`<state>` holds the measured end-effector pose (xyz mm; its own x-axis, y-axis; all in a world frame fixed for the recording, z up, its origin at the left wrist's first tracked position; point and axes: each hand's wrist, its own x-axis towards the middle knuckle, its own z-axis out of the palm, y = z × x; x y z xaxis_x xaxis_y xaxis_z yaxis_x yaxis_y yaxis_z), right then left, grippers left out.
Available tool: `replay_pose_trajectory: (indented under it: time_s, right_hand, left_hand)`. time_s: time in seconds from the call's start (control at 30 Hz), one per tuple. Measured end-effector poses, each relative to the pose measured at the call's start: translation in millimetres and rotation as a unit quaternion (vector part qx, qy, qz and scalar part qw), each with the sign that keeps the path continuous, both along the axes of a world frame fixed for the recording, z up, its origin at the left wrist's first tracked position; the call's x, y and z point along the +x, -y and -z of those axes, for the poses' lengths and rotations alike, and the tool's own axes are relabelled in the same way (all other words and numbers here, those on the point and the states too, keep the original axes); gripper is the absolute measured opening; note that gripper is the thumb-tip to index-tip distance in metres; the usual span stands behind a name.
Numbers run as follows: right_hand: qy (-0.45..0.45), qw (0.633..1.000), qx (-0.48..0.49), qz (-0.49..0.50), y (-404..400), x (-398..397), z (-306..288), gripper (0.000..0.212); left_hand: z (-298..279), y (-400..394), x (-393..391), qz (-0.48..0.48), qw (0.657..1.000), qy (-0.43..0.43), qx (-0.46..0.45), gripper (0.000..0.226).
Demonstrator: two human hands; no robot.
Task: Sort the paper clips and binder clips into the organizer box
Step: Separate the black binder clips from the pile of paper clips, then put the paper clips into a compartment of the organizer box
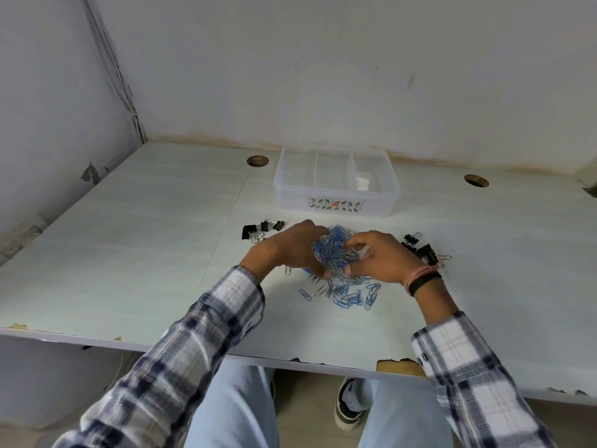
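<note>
A big clump of blue and silver paper clips [334, 250] is cupped between my left hand [287, 250] and my right hand [379, 257], just above the table. More loose paper clips [344, 294] lie scattered on the table below my hands. Black binder clips [258, 229] sit in a small group to the left, and another group of black binder clips [421, 248] lies to the right, partly hidden by my right wrist. The clear plastic organizer box [336, 202] stands behind them, divided into compartments that look empty.
The pale table [135, 240] has two round cable holes [257, 161] near the back. White walls close in at the back and left. The table's front edge is chipped near my right sleeve.
</note>
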<state>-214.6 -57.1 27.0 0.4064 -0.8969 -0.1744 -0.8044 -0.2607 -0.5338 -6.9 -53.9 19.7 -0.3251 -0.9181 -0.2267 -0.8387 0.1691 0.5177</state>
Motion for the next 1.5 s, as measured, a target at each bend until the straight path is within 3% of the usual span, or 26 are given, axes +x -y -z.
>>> replay_pose_trajectory:
  time_s: [0.1,0.17,0.37,0.47,0.57,0.77,0.97,1.17,1.33,1.5]
  right_hand:
    - [-0.041,0.999,-0.004,-0.011,4,-4,1,0.077]
    - [-0.093,0.995,0.003,-0.031,8,1,3,0.075]
    - [-0.028,0.996,-0.089,-0.008,3,20,17,0.033]
    - [0.027,0.995,-0.088,0.023,-3,21,16,0.022]
    - [0.11,0.991,-0.04,0.07,-6,17,16,0.023]
    - [0.267,0.951,0.086,0.131,-1,4,10,0.037]
    - [0.379,0.892,0.179,0.168,6,-14,-6,0.023]
    - [0.434,0.84,0.247,0.212,18,-25,-11,0.014]
    - [0.437,0.843,0.249,0.19,34,-32,-27,0.002]
    - [0.459,0.836,0.242,0.179,65,-43,-57,0.006]
  left_hand:
    - [0,1,2,0.031,0.998,0.046,0.004,0.101]
    - [2,5,-2,0.035,0.996,0.079,0.008,0.102]
    - [-4,3,-11,0.019,0.995,0.064,-0.079,0.047]
    - [0,0,-8,-0.036,0.997,-0.007,-0.069,0.022]
    - [5,-1,-3,-0.08,0.992,-0.064,-0.074,0.012]
    - [1,1,0,-0.138,0.972,-0.192,-0.012,0.012]
    - [-20,5,-1,-0.148,0.94,-0.304,0.055,0.02]
    - [-34,17,-7,-0.151,0.932,-0.314,0.104,0.023]
    - [-58,36,-16,-0.123,0.935,-0.316,0.1,0.021]
    - [-90,75,-26,-0.116,0.942,-0.303,0.082,0.025]
